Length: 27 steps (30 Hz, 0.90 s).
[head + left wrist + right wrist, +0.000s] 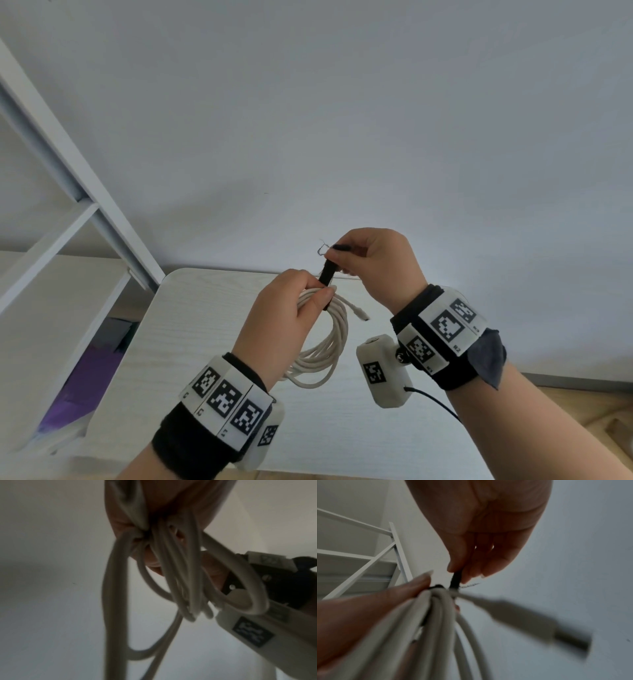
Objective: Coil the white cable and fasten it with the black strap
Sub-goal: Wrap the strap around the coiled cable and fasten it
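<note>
White cable [330, 346] coiled — left hand [281, 318] gripping loops, right hand [371, 263] fingers pinching black strap [328, 273].

Both hands [284, 318] [373, 263] raised, fingers pinched.

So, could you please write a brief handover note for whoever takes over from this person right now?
Left hand: grips the coiled white cable at the top of its loops, held above the table.
Right hand: pinches the free end of the black strap, pulled up from the bundle.
Done: cable coiled; one connector sticks out to the right.
Left: the strap looks only partly wrapped; close it round the loops and press it shut, then set the coil down.
</note>
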Motion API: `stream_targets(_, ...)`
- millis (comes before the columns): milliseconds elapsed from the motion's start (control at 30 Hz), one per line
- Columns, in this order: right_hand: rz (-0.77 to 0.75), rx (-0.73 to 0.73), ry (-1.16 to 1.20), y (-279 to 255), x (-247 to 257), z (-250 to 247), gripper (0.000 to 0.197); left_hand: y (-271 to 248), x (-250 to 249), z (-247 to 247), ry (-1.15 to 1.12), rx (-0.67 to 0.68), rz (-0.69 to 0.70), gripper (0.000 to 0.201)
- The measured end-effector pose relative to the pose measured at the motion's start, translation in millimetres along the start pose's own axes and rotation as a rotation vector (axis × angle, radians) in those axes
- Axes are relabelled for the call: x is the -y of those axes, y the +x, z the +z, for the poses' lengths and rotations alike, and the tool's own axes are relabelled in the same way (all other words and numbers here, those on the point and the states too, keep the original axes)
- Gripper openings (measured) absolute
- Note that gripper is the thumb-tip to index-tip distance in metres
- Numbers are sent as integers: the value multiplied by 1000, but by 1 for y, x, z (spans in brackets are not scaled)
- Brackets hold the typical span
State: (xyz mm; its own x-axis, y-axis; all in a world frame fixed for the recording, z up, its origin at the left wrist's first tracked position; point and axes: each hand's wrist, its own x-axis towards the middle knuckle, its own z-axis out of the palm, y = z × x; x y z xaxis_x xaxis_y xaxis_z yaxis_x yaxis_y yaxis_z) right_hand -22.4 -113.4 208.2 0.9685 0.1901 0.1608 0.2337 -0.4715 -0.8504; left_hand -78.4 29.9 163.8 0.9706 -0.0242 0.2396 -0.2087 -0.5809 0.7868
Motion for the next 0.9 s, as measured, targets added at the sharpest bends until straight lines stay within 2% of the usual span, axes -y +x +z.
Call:
stream_targets(200,-5,-10,15,2,2,2,12,4,-5,-1,-123,-9,-127,22)
stream_targets(333,-48,-27,47,-7,3,6,11,10,-3,0,-339,-45,-315,24)
stream_targets(400,-66,-49,58,-11,2,6,13,12,-2,1,-416,-54,-368,25)
stream_targets(500,-89,-77,54,-17,0,6,14,14,1,1,-516,-60,-410,29)
stream_targets(633,-80,-116,83,-25,-7,11,15,12,1,6,-524,-3,-435,25)
stream_targets(800,-95,-115,153,-35,-12,17,22,14,2,7,-589,5,-450,25)
stream_targets(900,-190,-142,108,-40,-17,23,7,14,0,8,-620,-8,-458,23)
